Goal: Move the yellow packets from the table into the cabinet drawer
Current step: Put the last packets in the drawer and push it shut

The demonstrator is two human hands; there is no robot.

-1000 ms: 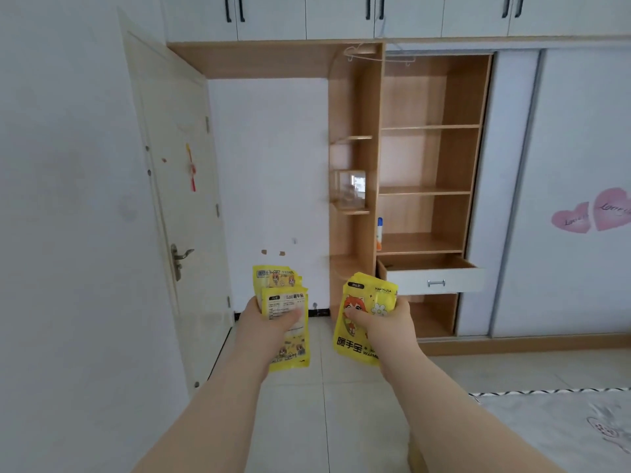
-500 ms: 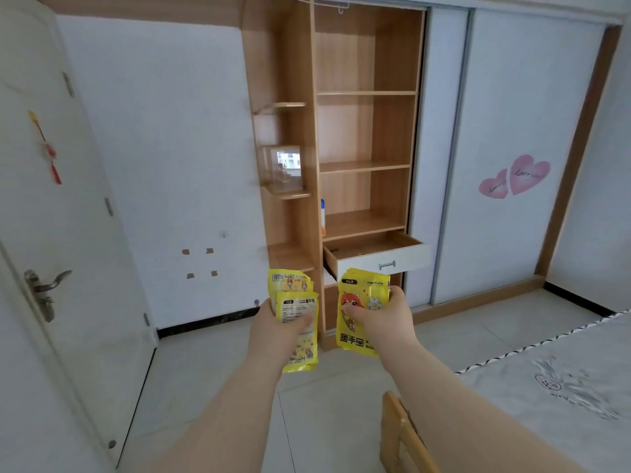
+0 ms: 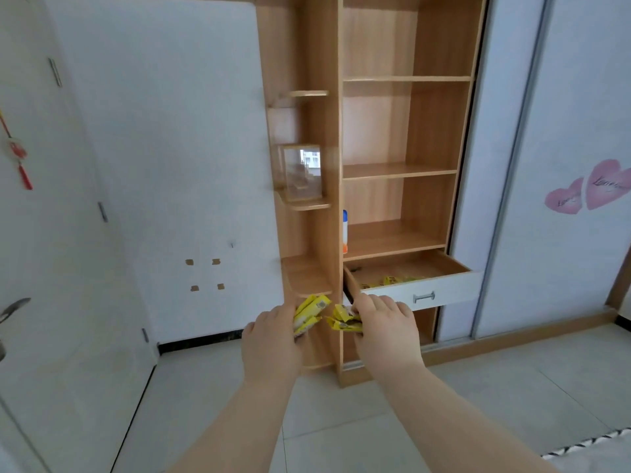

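My left hand (image 3: 269, 339) grips a bunch of yellow packets (image 3: 309, 312), held out in front of the cabinet's curved side shelves. My right hand (image 3: 386, 327) grips another bunch of yellow packets (image 3: 343, 319), tipped flat, just below the front left corner of the open drawer. The white-fronted drawer (image 3: 430, 291) of the wooden cabinet is pulled out, and a few yellow packets (image 3: 392, 280) lie inside it. The two hands are side by side, a little apart.
The wooden cabinet (image 3: 403, 172) has open shelves above the drawer, with a bottle (image 3: 345, 230) at the left of the lowest one. A glass display box (image 3: 302, 172) sits on a side shelf. A white sliding door (image 3: 560, 165) with pink hearts is on the right, an open room door (image 3: 51, 233) on the left.
I have come closer to the cabinet. Both hands have moved forward and up toward the drawer, and the packets have tipped from upright to nearly flat.
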